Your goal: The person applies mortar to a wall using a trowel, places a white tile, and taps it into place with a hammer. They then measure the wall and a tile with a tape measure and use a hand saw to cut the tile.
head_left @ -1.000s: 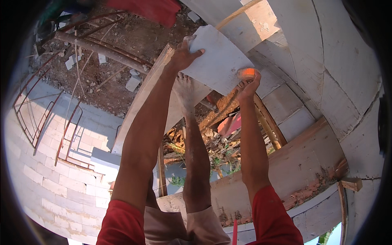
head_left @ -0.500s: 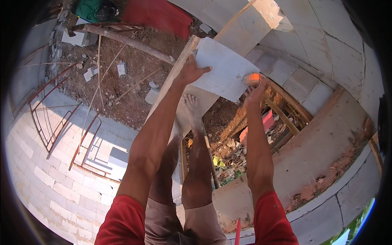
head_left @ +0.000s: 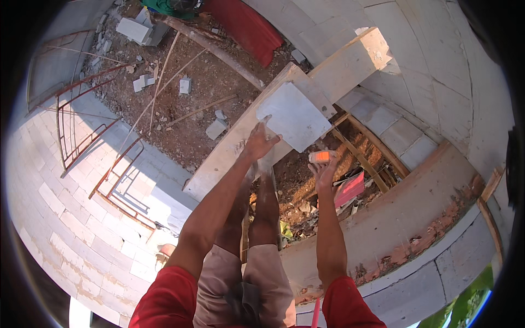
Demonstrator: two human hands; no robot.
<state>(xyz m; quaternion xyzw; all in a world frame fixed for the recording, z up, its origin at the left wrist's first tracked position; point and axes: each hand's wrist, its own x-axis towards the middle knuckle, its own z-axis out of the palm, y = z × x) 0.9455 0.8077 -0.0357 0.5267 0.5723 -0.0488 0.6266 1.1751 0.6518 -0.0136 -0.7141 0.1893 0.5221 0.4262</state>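
Note:
A white block with a flat, smooth face (head_left: 299,116) lies across a wide wooden plank (head_left: 232,156) in front of me. My left hand (head_left: 259,144) grips the block's near left edge, with fingertips at its left corner and the thumb apart, at the near edge. My right hand (head_left: 325,170) holds an orange and grey tape measure (head_left: 321,157) between thumb and fingers, just off the block's near right corner. Whether any tape is pulled out is too small to tell. My feet, partly hidden by the left arm, stand on the plank.
Below the plank is a drop to rubble-strewn ground (head_left: 191,109). A rusty metal frame (head_left: 117,175) stands at left by the block wall (head_left: 71,213). A timber frame (head_left: 363,156) and grey wall top (head_left: 404,218) are at right. A person in green (head_left: 169,6) is far off.
My right hand has drawn the tape measure back from the block's right edge toward me. The left hand stays at the block's left edge. The whole view has shifted.

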